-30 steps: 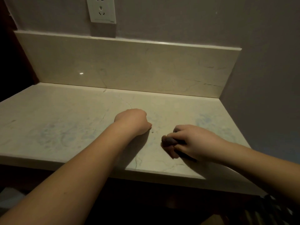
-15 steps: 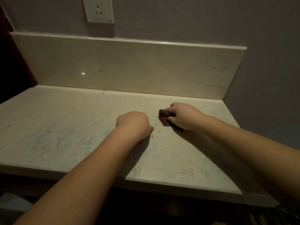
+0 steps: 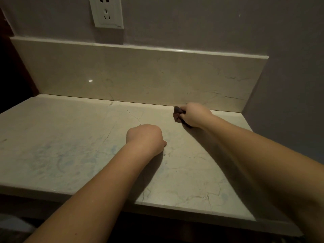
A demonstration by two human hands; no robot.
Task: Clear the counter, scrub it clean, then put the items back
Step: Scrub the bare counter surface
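The pale marble counter (image 3: 70, 137) fills the view, with faint bluish smears across its surface. My right hand (image 3: 194, 114) grips a small dark scrubbing pad (image 3: 177, 113) and holds it against the counter at the back, close to the backsplash. Only the pad's left end shows past my fingers. My left hand (image 3: 145, 137) rests on the middle of the counter as a fist with the fingers curled under, and nothing shows in it.
A marble backsplash (image 3: 140, 76) runs along the back of the counter. A white wall socket (image 3: 107, 12) sits above it at the left. A grey wall (image 3: 289, 85) closes the right side. The counter's front edge (image 3: 52, 192) drops into shadow.
My right hand has slid the pad from near the front edge back across the counter to the backsplash. My left hand has stayed in place.
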